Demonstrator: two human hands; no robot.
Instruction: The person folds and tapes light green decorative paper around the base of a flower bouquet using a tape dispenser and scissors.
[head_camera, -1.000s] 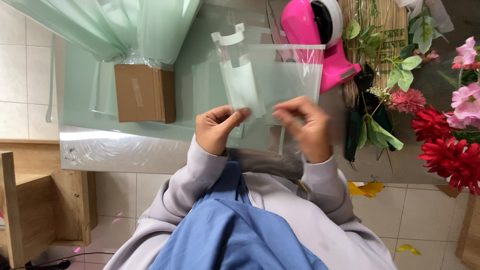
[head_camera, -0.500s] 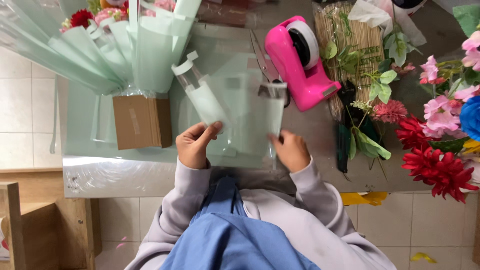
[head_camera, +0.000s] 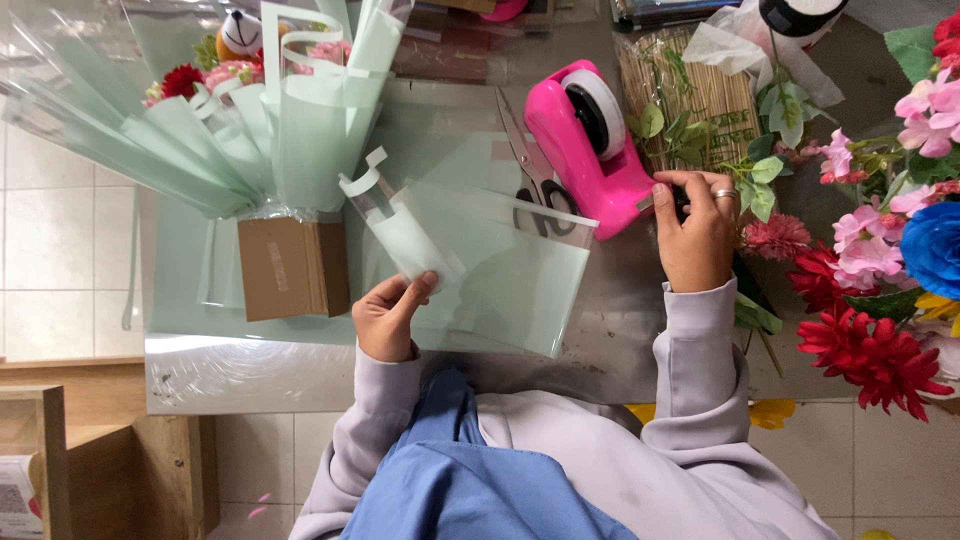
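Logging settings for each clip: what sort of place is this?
Probably a florist's workbench. Red and pink flowers lie at one side, a wrapped bouquet stands behind, and a pink tape dispenser and scissors sit on the table.

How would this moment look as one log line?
left hand: holds wrap sheet | right hand: at tape dispenser | scissors: on table

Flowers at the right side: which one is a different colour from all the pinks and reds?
The blue flower at the right edge; the blooms around it are pink or red, and it alone is blue.
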